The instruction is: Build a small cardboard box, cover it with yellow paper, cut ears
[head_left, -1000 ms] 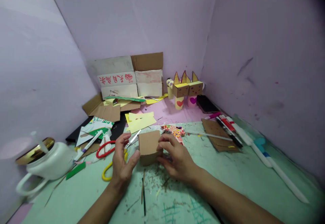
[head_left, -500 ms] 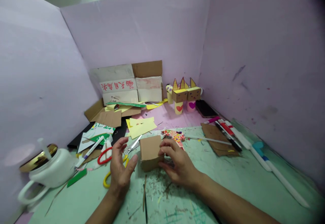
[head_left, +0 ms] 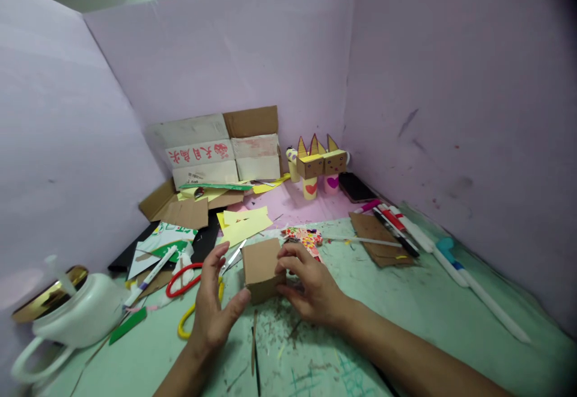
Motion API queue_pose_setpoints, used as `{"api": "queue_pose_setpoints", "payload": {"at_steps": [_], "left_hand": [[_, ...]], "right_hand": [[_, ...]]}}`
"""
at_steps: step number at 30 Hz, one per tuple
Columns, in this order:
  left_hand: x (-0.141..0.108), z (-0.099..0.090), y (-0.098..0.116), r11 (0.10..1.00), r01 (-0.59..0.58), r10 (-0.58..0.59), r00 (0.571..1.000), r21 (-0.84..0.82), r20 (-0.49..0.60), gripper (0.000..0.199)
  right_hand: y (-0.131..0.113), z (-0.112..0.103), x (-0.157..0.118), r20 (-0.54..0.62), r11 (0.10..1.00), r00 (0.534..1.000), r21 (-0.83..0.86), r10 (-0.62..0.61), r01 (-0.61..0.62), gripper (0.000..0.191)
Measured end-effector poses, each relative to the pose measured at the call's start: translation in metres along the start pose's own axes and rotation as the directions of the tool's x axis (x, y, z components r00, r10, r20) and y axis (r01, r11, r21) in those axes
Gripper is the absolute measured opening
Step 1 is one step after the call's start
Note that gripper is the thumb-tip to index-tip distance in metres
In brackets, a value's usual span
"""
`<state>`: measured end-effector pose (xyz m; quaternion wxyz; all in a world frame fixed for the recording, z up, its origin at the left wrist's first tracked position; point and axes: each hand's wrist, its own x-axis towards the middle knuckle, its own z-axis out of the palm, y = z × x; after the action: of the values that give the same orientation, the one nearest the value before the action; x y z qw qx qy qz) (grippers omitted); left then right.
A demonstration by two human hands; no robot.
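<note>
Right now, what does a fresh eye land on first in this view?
The small cardboard box between the two hands, with the right hand's fingers at its right side and the left hand open on its left. Then the red-and-yellow-handled scissors beside the left hand, and the two box-headed figures with pointed ears at the back, by the black phone.

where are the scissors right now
In the head view, the scissors lie on the green tabletop, partly behind the left hand, their blades reaching toward the small cardboard box.
</note>
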<state>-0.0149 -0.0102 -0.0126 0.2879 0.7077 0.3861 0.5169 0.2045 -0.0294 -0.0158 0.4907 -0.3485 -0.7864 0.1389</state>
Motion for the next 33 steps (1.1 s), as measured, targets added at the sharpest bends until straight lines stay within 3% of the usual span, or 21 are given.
{"api": "queue_pose_setpoints", "payload": {"at_steps": [4, 10, 16, 19, 27, 33], "left_hand": [[-0.003, 0.000, 0.011, 0.997, 0.051, -0.057, 0.991, 0.060, 0.121, 0.081], [0.000, -0.004, 0.014, 0.992, 0.034, -0.046, 0.994, 0.119, 0.098, 0.078], [0.003, -0.003, 0.015, 0.972, -0.003, -0.063, 0.960, 0.234, 0.273, 0.108], [0.003, -0.002, 0.014, 0.976, -0.003, -0.067, 0.947, 0.219, 0.314, 0.112], [0.003, 0.007, -0.007, 0.985, -0.008, -0.032, 0.972, 0.171, 0.231, 0.099], [0.004, 0.012, -0.013, 0.986, -0.015, -0.019, 0.980, 0.168, 0.200, 0.099]], "right_hand": [[-0.001, 0.002, -0.001, -0.005, 1.000, 1.000, 0.003, 0.022, -0.022, 0.038], [-0.001, 0.004, -0.002, -0.013, 1.000, 1.000, 0.013, 0.026, -0.026, 0.039], [0.001, 0.006, -0.003, -0.014, 0.999, 0.999, 0.031, 0.035, -0.034, 0.038], [0.002, 0.007, -0.005, -0.021, 0.999, 0.999, 0.038, 0.035, -0.034, 0.038], [0.005, 0.010, -0.007, -0.048, 0.999, 0.999, 0.036, -0.003, 0.005, 0.033], [0.007, 0.006, -0.006, -0.068, 0.989, 0.992, -0.112, -0.108, 0.100, 0.028]]}}
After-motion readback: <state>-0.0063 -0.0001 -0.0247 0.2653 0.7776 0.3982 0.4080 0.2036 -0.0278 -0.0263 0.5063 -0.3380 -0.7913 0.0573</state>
